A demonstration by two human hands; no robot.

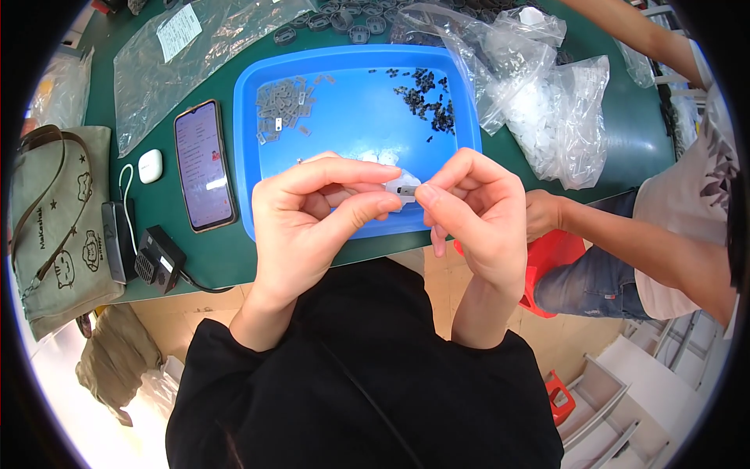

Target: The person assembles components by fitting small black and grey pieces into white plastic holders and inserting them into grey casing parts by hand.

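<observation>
Over the near edge of the blue tray (336, 121), both of my hands meet. My left hand (308, 215) pinches a small translucent white plastic piece (393, 186) between thumb and index finger. Against it is a small dark grey rectangular part (406, 190), its right end between the thumb and index finger of my right hand (480, 215). Whether the two parts are joined, I cannot tell. A heap of flat grey rectangular parts (285, 102) lies at the tray's far left, and many tiny black parts (426, 98) are scattered at its far right.
Left of the tray lie a lit phone (205, 166), a white earbud case (151, 166), a small black device (160, 258) and a canvas bag (66, 227). Plastic bags of white pieces (539, 117) and dark round parts (359, 33) lie beyond. A co-worker's arm (641, 234) reaches in from the right.
</observation>
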